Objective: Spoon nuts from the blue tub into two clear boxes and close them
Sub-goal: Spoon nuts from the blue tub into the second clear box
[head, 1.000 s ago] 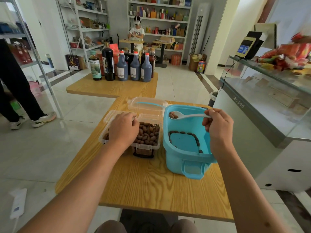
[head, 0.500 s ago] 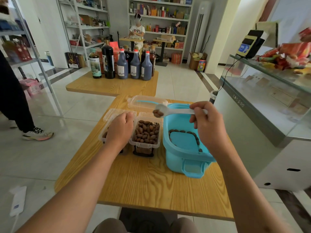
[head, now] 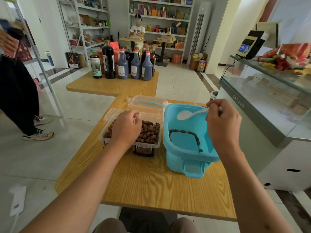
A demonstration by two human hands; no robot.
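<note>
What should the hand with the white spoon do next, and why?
Probably dip the white spoon down to the nuts left around the tub's raised middle. The right hand holds the spoon over the blue tub and its bowl looks empty, while the left hand rests on the clear boxes, which already hold plenty.

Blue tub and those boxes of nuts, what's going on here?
A person is spooning nuts into clear boxes. The right hand holds a white spoon, now empty, over the blue tub, where only a few nuts ring the bottom. The left hand rests on the left clear box; both boxes look full, lids open.
</note>
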